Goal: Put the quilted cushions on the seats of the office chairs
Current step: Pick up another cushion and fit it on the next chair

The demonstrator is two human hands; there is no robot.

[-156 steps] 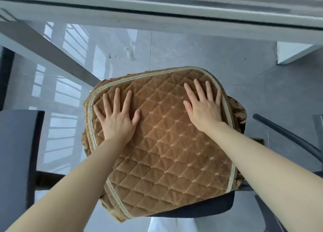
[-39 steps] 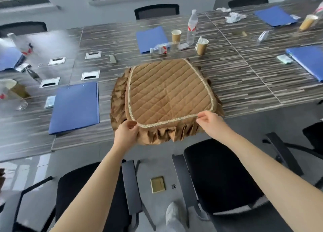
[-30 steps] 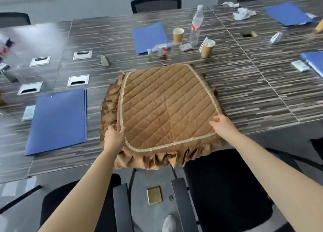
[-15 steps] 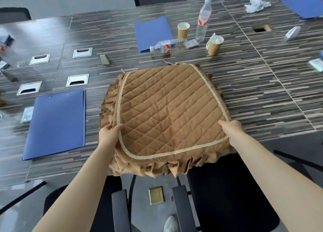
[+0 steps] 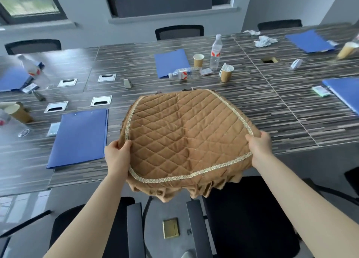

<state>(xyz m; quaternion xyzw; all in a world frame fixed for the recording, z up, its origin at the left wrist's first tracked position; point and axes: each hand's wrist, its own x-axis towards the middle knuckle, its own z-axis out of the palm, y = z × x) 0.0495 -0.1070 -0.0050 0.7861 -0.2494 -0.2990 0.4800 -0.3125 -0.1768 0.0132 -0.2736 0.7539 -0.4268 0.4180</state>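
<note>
We hold a tan quilted cushion (image 5: 186,135), diamond-stitched, edged in pale braid with a pleated skirt, roughly level by its two side edges, near edge sagging. Below it stand two black office chairs: one seat (image 5: 246,226) to the right, another (image 5: 85,224) to the left.

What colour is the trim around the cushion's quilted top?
Pale beige braid trim on a tan cushion, head view.

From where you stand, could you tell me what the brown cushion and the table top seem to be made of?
Brown cushion: soft matte fabric, likely velvety, judging by its diamond stitching, pale braid trim and pleated skirt. Table top: probably glossy laminate with a striped wood-look print; it reflects window light.
</note>
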